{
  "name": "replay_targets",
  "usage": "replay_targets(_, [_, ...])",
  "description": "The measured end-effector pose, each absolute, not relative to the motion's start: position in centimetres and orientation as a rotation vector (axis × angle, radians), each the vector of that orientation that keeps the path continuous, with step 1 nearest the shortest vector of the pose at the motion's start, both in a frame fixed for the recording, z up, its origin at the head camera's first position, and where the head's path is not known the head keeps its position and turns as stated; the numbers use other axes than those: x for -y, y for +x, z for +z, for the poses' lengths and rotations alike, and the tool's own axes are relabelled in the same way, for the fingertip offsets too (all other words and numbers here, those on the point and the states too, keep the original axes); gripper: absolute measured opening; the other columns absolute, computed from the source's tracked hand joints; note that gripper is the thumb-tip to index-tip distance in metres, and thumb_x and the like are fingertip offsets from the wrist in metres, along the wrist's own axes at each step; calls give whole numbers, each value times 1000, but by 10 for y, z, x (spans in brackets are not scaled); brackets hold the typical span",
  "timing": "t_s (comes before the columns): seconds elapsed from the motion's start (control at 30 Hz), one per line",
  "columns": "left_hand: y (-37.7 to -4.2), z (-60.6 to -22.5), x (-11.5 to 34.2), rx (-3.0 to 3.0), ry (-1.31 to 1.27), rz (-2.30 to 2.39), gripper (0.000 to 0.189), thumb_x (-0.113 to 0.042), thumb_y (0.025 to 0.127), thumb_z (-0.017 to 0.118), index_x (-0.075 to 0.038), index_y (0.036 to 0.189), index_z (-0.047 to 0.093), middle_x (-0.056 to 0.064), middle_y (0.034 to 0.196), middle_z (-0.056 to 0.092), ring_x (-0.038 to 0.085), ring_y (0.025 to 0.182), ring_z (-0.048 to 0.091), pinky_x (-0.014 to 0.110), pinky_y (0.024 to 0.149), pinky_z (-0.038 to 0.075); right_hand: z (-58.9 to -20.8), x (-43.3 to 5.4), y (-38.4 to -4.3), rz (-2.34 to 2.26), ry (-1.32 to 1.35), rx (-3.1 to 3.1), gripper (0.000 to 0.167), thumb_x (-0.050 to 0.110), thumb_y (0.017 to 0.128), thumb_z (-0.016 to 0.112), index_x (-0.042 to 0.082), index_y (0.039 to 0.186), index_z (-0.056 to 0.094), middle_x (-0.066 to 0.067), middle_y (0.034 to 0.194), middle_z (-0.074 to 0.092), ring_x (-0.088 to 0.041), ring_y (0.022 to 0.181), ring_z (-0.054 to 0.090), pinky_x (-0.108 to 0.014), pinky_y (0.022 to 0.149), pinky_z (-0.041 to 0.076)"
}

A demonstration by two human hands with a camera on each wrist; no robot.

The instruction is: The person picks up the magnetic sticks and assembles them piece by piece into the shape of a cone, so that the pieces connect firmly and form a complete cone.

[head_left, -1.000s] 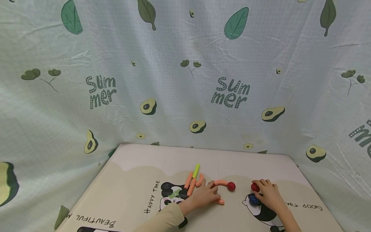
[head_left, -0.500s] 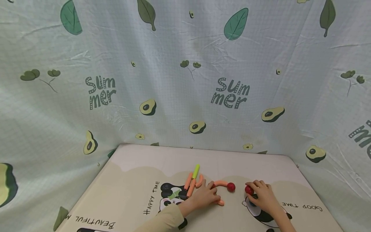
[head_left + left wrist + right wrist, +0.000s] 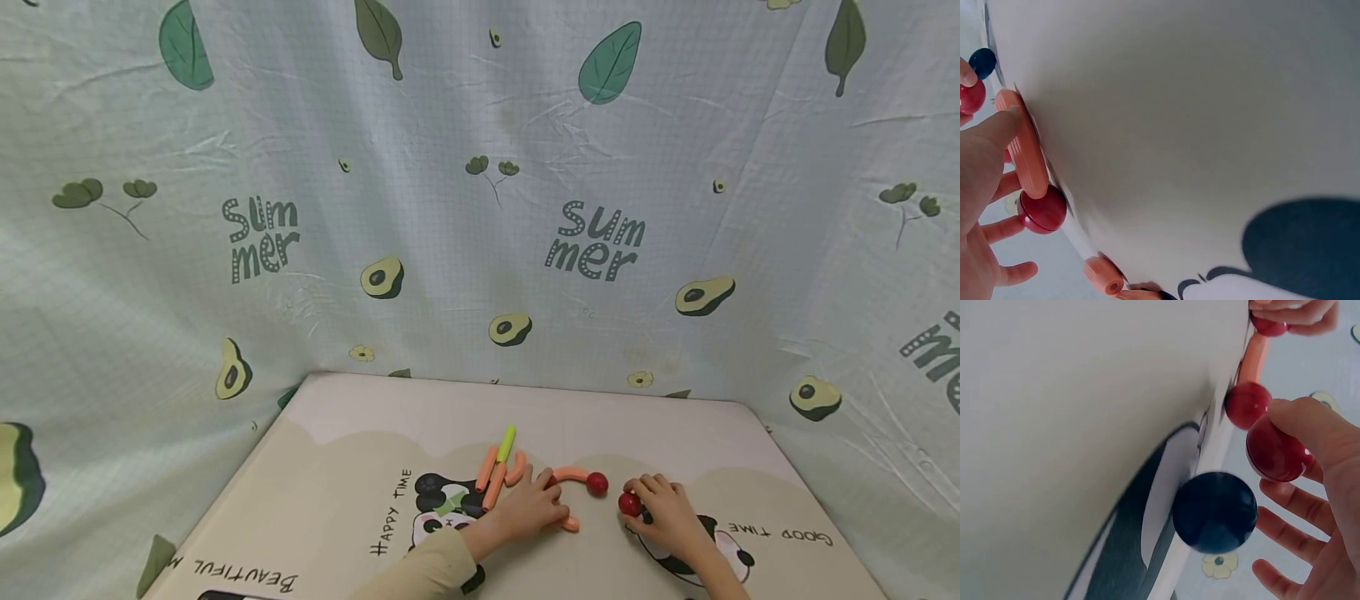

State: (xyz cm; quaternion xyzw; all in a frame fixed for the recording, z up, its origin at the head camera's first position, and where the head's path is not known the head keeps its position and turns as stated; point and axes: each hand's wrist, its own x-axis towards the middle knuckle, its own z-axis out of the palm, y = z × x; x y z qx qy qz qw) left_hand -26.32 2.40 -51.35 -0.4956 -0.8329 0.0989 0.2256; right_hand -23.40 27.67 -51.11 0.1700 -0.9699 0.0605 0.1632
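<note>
Pinching, left hand point(image 3: 527, 506) an orange rod point(image 3: 1030, 157) pointing sideways, right hand point(image 3: 669, 514) a red ball point(image 3: 1275, 453).

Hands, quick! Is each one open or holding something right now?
Left hand: holding an orange piece, with the thumb on it.
Right hand: holding a red ball, pinched between thumb and finger.

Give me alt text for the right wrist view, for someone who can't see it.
A right hand pinches a glossy red ball beside a dark blue ball. Beyond are a second red ball, an orange rod, and the left hand touching a third red ball.
</note>
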Motion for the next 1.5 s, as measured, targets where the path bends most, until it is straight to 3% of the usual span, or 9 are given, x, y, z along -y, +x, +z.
replay_targets(0.37, [-264,-514,-25,2308,-1360,287,15,-36,87,48,-38,90,62,-11,86,57,10,86,44,34,73,36,-524,-268,-235,165,638,2655,36,32,61,77,22,88,55,12,81,52,-9,80,45,-34,67,35])
replay_targets(0.7, [-268,-512,-22,2328,-1348,311,17,-38,86,49,-40,95,63,-11,93,59,11,93,44,41,81,37,-521,-252,-237,178,739,2645,38,30,58,79,23,87,54,13,82,52,-7,78,43,-33,67,34])
replay_targets(0.97, [-269,-513,-20,2303,-1312,327,17,-36,85,51,-39,94,64,-11,96,59,11,94,45,43,81,39,-517,-240,-237,190,797,2709,40,33,62,76,19,93,56,6,95,59,-10,83,44,-37,71,36])
replay_targets(1.2, [-270,-514,-20,2301,-1226,322,13,-33,84,52,-38,86,64,-6,94,52,14,90,43,44,80,38,-518,-233,-240,196,823,2690,37,35,63,76,19,92,58,7,88,57,-11,83,45,-37,72,36])
replay_targets(1.5, [-277,-517,-16,2402,-1140,325,17,-25,85,56,-41,90,62,-3,94,55,17,87,47,42,78,43,-519,-222,-245,151,863,2645,39,35,62,77,18,92,58,5,88,56,-16,90,48,-39,72,37])
